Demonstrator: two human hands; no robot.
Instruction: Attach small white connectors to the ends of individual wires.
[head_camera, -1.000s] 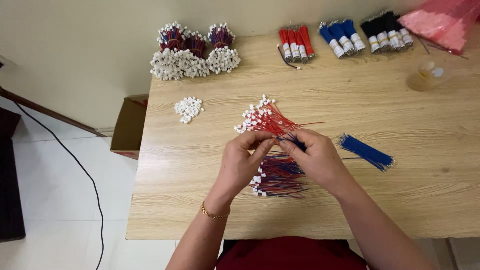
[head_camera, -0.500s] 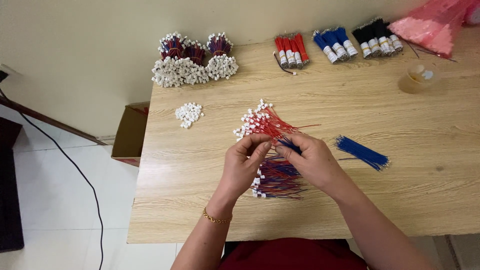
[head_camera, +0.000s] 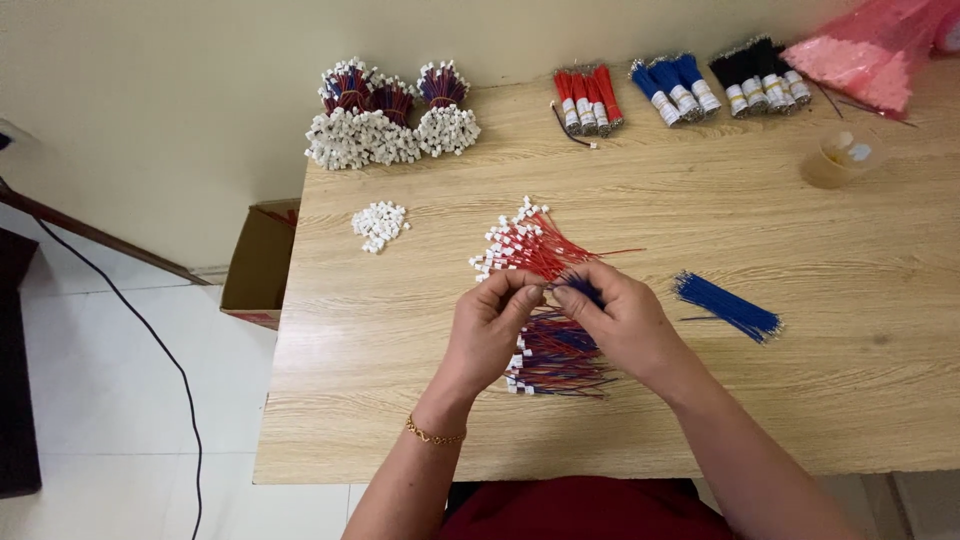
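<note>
Landmark: the mixed heap of red-and-blue wires with white plugs (head_camera: 556, 360), on the wooden table (head_camera: 400, 400) just in front of the wearer

- Both hands meet directly above that heap. Left hand (head_camera: 487, 335) curled, thumb and forefinger pinched on something small, probably a white plug; too small to confirm
- Right hand (head_camera: 622, 322) likewise closed at the fingertips, pinching a dark blue wire (head_camera: 585, 291) whose end points at the left hand's pinch. Held tip to tip, apparently so wire and plug line up; the joint itself is hidden between the fingers
- Gold bracelet (head_camera: 434, 435) on the left wrist
- Just beyond the heap: fan of red wires with white plugs (head_camera: 520, 245), plug ends turned left, within easy reach
- Right of the heap, apart: loose bundle of bare blue wires (head_camera: 727, 306), laid parallel
- Left and beyond the heap: small pile of loose white plugs (head_camera: 379, 225)
- Far edge beyond the heap, sorted by colour: finished bunches with white plug heads (head_camera: 385, 125), red bundles (head_camera: 588, 100), blue bundles (head_camera: 676, 88), black bundles (head_camera: 760, 78)
- Far right: small clear cup (head_camera: 838, 158), contents unclear; pink plastic bag (head_camera: 870, 50), cut off by the frame
- Off the table, left of the heap: cardboard box (head_camera: 258, 265) on the floor, half hidden
</note>
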